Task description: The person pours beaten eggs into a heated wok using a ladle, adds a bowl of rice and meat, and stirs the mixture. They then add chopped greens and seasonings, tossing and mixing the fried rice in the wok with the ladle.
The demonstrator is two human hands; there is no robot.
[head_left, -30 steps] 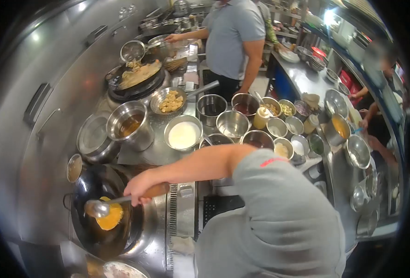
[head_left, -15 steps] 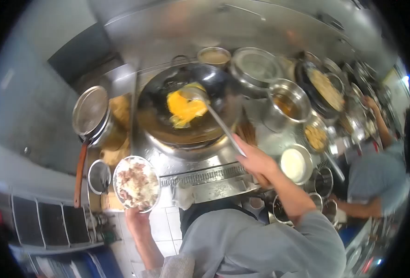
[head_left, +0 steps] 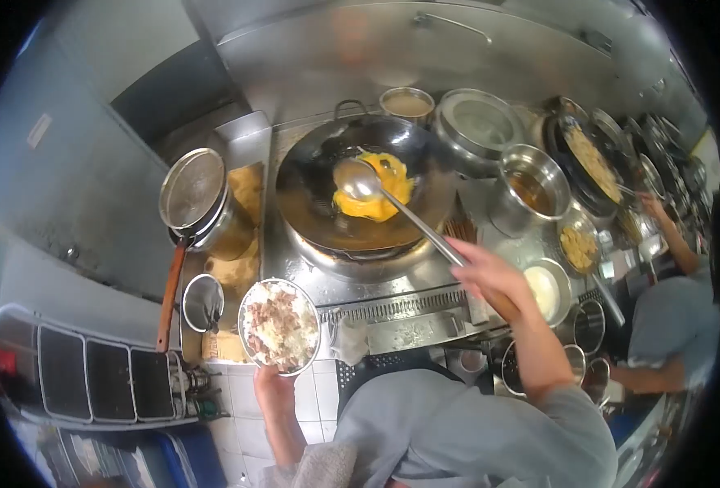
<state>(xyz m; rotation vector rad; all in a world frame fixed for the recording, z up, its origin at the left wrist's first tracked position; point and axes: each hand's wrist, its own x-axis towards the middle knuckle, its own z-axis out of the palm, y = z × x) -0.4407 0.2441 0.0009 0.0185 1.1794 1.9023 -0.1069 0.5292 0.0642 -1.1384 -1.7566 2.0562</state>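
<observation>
My right hand (head_left: pixel 490 275) is closed around the handle of a long metal ladle (head_left: pixel 427 230). The ladle's bowl rests at the left part of a yellow beaten egg (head_left: pixel 386 205) and hides some of it. The egg lies near the middle of a dark wok (head_left: pixel 311 220) on the stove. Lower left, my left hand (head_left: pixel 274 394) grips a round bowl (head_left: pixel 318 346) from below, its fingers partly hidden under the rim. White rice with chopped brownish meat (head_left: pixel 283 324) fills that bowl, away from the wok.
To the left stands a pot topped by a wooden-handled strainer (head_left: pixel 193 189), with a small metal cup (head_left: pixel 203 302) nearby. Right of the wok are a pot of brown liquid (head_left: pixel 531 191) and a bowl of white contents (head_left: pixel 543 293). A co-worker's arm (head_left: pixel 677 240) reaches in at far right.
The ladle's bowl has gone from the egg's upper right to its left side. The egg looks rounder. My left hand still holds the bowl, and the whole view has shifted.
</observation>
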